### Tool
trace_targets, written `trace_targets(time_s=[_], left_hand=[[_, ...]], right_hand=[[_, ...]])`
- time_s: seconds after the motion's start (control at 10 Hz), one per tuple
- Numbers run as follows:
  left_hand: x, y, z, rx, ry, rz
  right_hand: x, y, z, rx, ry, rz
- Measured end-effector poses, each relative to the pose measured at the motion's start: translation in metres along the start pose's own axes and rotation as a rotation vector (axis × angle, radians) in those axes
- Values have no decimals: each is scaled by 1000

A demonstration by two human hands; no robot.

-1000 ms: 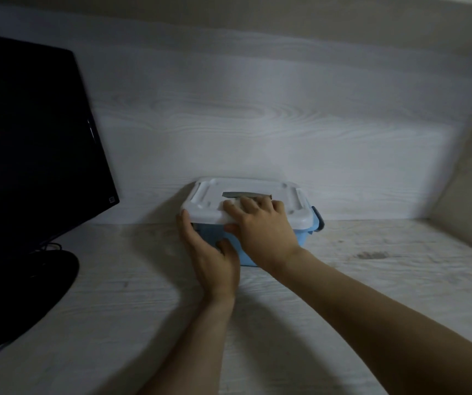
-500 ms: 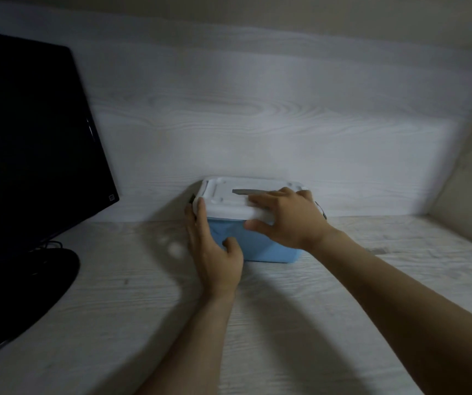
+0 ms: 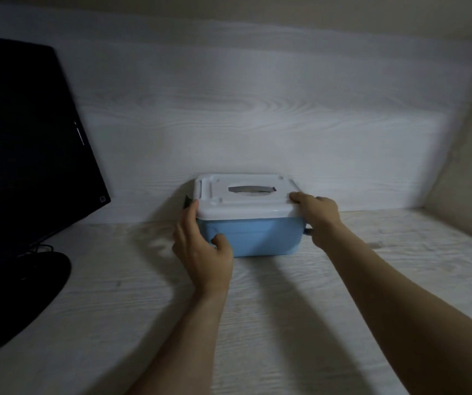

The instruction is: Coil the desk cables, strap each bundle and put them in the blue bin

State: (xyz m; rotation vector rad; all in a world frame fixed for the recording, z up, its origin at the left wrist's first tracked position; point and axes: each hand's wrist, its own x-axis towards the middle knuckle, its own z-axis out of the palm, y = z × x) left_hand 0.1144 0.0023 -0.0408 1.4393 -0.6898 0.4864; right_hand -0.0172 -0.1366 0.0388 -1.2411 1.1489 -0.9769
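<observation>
A blue bin [image 3: 260, 238] with a white lid [image 3: 246, 199] stands on the desk against the back wall. The lid is on the bin, with a grey slot in its top. My left hand [image 3: 200, 246] grips the bin's left end, fingers at the lid edge and thumb on the blue front. My right hand [image 3: 316, 218] grips the right end, fingers curled over the lid's corner, covering a dark latch there. No cables show apart from thin wires by the monitor.
A black monitor [image 3: 26, 155] on a round black base [image 3: 15, 295] fills the left side, with thin wires [image 3: 40, 248] behind the base. The pale wood desk [image 3: 300, 323] runs to a back panel, and a side wall [image 3: 468, 172] closes the right.
My right hand slid from the middle of the lid to the bin's right end. The bin turned to face me squarely and sits nearer the back wall. My left hand stayed on the left end.
</observation>
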Motion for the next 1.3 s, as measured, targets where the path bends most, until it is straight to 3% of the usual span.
trace_targets(time_s=[0.1,0.3,0.5,0.9,1.1,1.3], left_hand=[[-1,-3,-1,-109,9,-2],[-2,-5,2,-386,-83,-409],[5,0,-2,-397,-53,-261],[34,12,10,-225,45,-251],[46,15,7,-116,-99,-237],[57,18,-6,32,-410,-230]], right_hand=[[1,2,3,17,143,-143],[2,-1,-1,-61,113,-268],[2,-5,-7,-206,97,-341],[3,0,-3,-211,131,-380],[2,1,0,-260,133,-383],[-11,-3,-7,-312,-35,-374]])
